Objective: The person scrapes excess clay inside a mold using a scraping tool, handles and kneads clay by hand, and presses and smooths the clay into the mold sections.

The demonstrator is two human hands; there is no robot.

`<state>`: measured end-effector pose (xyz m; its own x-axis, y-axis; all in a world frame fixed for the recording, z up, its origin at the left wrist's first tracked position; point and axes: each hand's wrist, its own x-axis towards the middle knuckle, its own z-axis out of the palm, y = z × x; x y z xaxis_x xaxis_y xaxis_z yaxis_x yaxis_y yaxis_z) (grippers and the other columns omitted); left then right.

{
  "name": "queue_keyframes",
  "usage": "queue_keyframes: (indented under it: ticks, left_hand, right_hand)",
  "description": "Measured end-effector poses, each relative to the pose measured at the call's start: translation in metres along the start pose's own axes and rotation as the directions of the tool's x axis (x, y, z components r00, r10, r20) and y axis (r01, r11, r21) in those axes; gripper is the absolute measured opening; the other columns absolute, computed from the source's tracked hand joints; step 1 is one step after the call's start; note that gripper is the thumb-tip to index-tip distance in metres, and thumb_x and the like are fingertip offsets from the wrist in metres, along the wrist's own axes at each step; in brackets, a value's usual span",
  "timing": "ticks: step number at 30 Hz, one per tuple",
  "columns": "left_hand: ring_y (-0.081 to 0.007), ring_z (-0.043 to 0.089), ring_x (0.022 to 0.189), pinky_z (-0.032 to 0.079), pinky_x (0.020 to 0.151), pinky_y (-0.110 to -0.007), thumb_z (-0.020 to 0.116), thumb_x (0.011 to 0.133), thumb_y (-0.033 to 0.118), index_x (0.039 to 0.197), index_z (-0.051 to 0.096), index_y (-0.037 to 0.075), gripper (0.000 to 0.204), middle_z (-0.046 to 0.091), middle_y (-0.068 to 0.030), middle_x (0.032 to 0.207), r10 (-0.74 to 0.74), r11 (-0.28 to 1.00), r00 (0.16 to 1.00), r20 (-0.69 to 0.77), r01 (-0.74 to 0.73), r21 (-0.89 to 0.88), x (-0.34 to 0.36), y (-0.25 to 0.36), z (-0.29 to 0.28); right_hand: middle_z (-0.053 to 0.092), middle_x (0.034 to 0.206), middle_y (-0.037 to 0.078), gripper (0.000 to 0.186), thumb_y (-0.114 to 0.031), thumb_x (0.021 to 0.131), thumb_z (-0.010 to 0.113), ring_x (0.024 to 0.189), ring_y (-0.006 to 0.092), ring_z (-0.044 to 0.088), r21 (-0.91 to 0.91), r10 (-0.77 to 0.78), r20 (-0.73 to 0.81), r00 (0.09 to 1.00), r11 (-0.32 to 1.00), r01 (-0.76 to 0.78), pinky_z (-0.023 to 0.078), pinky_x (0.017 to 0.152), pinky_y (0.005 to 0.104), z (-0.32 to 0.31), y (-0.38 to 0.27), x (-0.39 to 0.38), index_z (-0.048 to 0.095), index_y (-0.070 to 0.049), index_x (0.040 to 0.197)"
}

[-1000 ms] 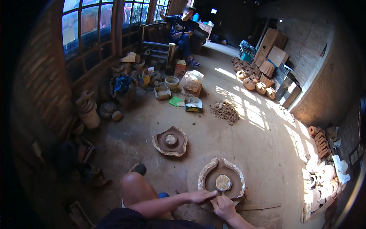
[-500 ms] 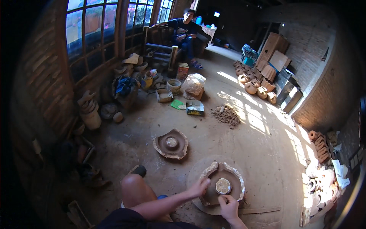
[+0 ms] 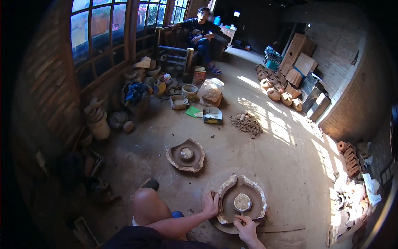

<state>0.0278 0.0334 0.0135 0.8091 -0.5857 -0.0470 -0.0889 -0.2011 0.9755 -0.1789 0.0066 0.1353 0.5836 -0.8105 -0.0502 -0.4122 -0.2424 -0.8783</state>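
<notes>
Dirt floor (image 3: 290,166), pottery shed. Clay mould (image 3: 242,201) on round board just ahead of knee. Left hand (image 3: 211,204) cupped, gripping mould's left wall; right hand (image 3: 245,226) at near rim, fingers unclear. Risk: uneven squeeze cracking wall.

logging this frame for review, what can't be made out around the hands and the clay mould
- Right hand: head view; too small to tell whether its fingers hold a tool.
- Left hand: its fingertips are hidden behind the clay mould rim.
- Round lump inside the mould: too small to tell its surface.
- Round base beneath: mostly covered by the mould.
</notes>
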Motion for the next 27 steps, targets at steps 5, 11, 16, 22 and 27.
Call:
queue_keyframes:
  ticks: [5, 11, 16, 22, 27]
  left_hand:
    - [-0.0447, 0.062, 0.114, 0.049, 0.099, -0.05, 0.059, 0.107, 0.033, 0.124, 0.058, -0.003, 0.04, 0.063, -0.0288, 0.119, -0.026, 0.999, 0.997, -0.069, 0.028, 0.035, 0.0, 0.002, 0.006]
    - [-0.0459, 0.067, 0.106, 0.051, 0.094, -0.052, 0.057, 0.108, 0.034, 0.126, 0.058, -0.002, 0.04, 0.07, -0.0267, 0.11, -0.083, 0.996, 0.995, -0.055, 0.082, -0.036, 0.008, 0.012, 0.013]
    - [-0.0487, 0.067, 0.11, 0.051, 0.095, -0.053, 0.056, 0.108, 0.039, 0.126, 0.059, -0.003, 0.046, 0.07, -0.0289, 0.113, -0.17, 0.982, 0.98, 0.103, 0.177, -0.063, 0.018, -0.022, 0.022]
    - [-0.0502, 0.062, 0.112, 0.047, 0.098, -0.054, 0.055, 0.108, 0.036, 0.126, 0.056, -0.004, 0.044, 0.067, -0.0309, 0.118, -0.029, 0.991, 0.991, 0.134, 0.046, -0.125, 0.042, -0.018, 0.002]
    - [-0.04, 0.063, 0.101, 0.049, 0.092, -0.047, 0.05, 0.111, 0.033, 0.122, 0.055, -0.003, 0.037, 0.065, -0.027, 0.107, 0.076, 0.985, 0.992, 0.1, -0.058, -0.165, 0.043, -0.052, 0.011]
  right_hand:
    - [0.071, 0.084, 0.004, 0.026, -0.019, 0.102, 0.071, 0.068, 0.0065, 0.063, 0.138, 0.227, 0.067, 0.972, 0.962, -0.235, 0.05, 0.06, 0.0216, 0.004, -0.008, -0.002, 0.075, 0.003, 0.114]
    - [0.072, 0.083, 0.003, 0.027, -0.021, 0.099, 0.073, 0.07, 0.0071, 0.064, 0.169, 0.3, 0.101, 0.948, 0.934, -0.314, 0.051, 0.062, 0.0239, 0.014, 0.003, -0.006, 0.076, 0.003, 0.112]
    - [0.074, 0.089, 0.004, 0.031, -0.02, 0.091, 0.079, 0.081, 0.0122, 0.066, -0.213, 0.06, -0.033, 0.998, 0.975, -0.066, 0.054, 0.076, 0.029, 0.012, 0.025, 0.013, 0.077, 0.002, 0.113]
    - [0.078, 0.105, 0.019, 0.038, -0.031, 0.096, 0.075, 0.099, 0.0282, 0.075, -0.223, 0.077, -0.107, 0.991, 0.97, -0.099, 0.057, 0.089, 0.0414, 0.02, 0.022, 0.092, 0.076, 0.001, 0.116]
    - [0.078, 0.104, 0.021, 0.039, -0.031, 0.09, 0.076, 0.1, 0.0331, 0.076, -0.221, 0.057, -0.076, 0.995, 0.972, -0.073, 0.058, 0.093, 0.0395, 0.059, 0.04, 0.151, 0.078, -0.001, 0.115]
